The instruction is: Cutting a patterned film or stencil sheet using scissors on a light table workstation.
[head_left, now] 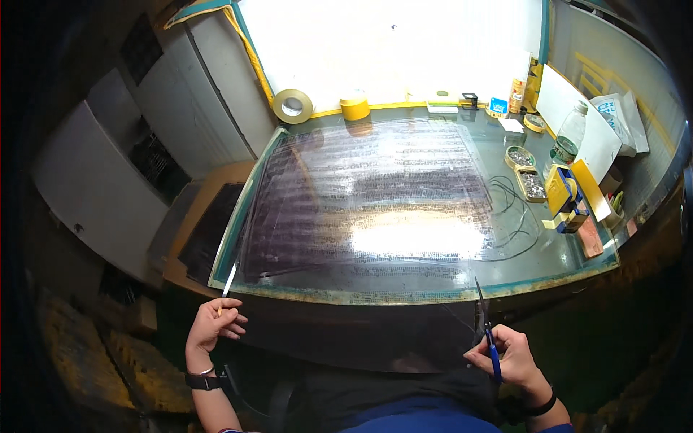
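The left hand [214,325] is just off the near left corner of the desk [382,296], thumb and forefinger clamped on a thin, pale tool [230,279] whose tip points up over that corner; its other fingers are loosely curled. The right hand [509,355], in front of the right part of the near edge, is closed around the blue handles of a pair of scissors [494,353], with the dark blades pointing up across the edge. Whether the blades are parted is too fine to tell. A large translucent film [296,209], purplish and covered in rows of tiny dark marks, lies flat across the left and middle of the desk, reaching almost to the near edge, with a bright glare on its nearer right part. Just right of the film, thin dark loops [516,209] lie on the surface. Along the right edge are a blue tape dispenser [567,193], a reddish block [590,238] near the near right corner, a small tray of bits [531,185] and a clear bottle [571,133]. A beige tape roll [292,107] stands on its rim at the far left corner, with a yellow tape roll [354,108] farther along the far edge. Toward the far right corner are a blue-and-white container [497,107], an orange bottle [517,95] and a white card [511,125].
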Action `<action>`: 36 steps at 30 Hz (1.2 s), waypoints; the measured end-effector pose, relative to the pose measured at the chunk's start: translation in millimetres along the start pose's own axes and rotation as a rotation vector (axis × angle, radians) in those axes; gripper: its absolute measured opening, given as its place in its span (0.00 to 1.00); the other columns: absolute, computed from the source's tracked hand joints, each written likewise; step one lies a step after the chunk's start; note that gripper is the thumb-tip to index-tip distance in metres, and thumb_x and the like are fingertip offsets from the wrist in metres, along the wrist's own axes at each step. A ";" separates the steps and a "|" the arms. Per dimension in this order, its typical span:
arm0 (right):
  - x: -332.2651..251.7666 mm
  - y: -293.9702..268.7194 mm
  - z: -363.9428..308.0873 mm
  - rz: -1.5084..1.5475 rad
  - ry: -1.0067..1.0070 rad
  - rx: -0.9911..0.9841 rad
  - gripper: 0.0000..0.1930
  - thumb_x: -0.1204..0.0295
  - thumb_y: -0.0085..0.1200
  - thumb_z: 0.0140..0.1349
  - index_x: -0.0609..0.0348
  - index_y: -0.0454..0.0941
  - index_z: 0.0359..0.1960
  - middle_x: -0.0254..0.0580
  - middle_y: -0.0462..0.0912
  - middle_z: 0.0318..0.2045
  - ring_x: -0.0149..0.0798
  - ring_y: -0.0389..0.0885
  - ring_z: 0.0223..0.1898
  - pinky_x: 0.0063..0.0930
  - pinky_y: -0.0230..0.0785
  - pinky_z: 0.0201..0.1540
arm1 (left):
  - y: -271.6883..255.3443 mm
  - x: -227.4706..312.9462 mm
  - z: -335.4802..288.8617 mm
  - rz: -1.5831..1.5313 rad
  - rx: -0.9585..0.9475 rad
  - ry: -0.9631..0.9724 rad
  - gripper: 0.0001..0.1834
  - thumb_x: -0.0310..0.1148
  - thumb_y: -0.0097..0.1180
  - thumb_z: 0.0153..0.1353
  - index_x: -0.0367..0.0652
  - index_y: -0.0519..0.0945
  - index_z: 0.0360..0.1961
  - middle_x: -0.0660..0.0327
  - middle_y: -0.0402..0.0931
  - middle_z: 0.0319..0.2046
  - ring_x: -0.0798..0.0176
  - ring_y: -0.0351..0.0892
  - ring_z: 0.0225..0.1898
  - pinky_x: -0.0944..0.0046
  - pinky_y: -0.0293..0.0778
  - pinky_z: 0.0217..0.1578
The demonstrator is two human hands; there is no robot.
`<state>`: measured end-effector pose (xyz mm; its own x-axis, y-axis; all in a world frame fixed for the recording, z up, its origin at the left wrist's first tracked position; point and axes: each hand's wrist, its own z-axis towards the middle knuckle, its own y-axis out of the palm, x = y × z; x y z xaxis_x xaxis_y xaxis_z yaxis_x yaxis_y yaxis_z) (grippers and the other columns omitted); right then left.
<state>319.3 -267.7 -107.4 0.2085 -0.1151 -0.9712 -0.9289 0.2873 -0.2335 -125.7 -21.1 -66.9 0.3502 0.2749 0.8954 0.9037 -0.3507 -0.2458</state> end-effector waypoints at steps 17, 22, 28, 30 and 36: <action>6.5 6.7 10.3 0.211 0.120 0.163 0.10 0.78 0.60 0.48 0.62 0.69 0.26 0.42 0.80 0.26 0.22 0.75 0.25 0.15 0.68 0.28 | 9.4 -17.4 -0.1 -0.202 0.088 0.353 0.13 0.28 0.48 0.60 0.37 0.70 0.46 0.45 0.77 0.32 0.59 0.80 0.20 0.72 0.74 0.13; 5.8 2.8 9.3 0.174 0.154 0.170 0.10 0.78 0.60 0.48 0.62 0.69 0.25 0.37 0.78 0.22 0.21 0.74 0.24 0.14 0.67 0.28 | 8.7 -18.9 -2.0 -0.214 0.097 0.357 0.13 0.28 0.48 0.60 0.37 0.71 0.46 0.45 0.77 0.32 0.59 0.80 0.21 0.72 0.74 0.14; 13.4 -1.0 7.6 0.090 0.136 0.182 0.11 0.78 0.61 0.47 0.61 0.68 0.24 0.35 0.77 0.21 0.21 0.74 0.24 0.15 0.67 0.28 | 11.9 -16.9 0.4 -0.217 0.119 0.325 0.13 0.30 0.46 0.61 0.37 0.70 0.46 0.46 0.78 0.32 0.58 0.81 0.23 0.71 0.76 0.15; 14.3 -2.7 7.4 0.097 0.102 0.277 0.11 0.78 0.60 0.47 0.61 0.67 0.23 0.34 0.76 0.20 0.22 0.74 0.23 0.15 0.67 0.27 | 13.8 -12.3 4.0 -0.218 0.132 0.334 0.13 0.30 0.45 0.62 0.37 0.70 0.46 0.47 0.78 0.32 0.58 0.81 0.23 0.71 0.76 0.16; 11.3 -3.5 15.5 0.037 0.099 0.341 0.09 0.78 0.59 0.50 0.63 0.68 0.25 0.38 0.78 0.23 0.25 0.77 0.25 0.15 0.69 0.28 | -0.9 9.0 12.7 -0.098 0.216 0.310 0.15 0.33 0.46 0.61 0.38 0.69 0.47 0.50 0.78 0.30 0.62 0.80 0.21 0.73 0.74 0.14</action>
<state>329.6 -255.3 -118.3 0.1304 -0.1858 -0.9739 -0.7760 0.5922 -0.2169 -120.2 -7.0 -63.3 0.1985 0.0025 0.9801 0.9718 -0.1302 -0.1965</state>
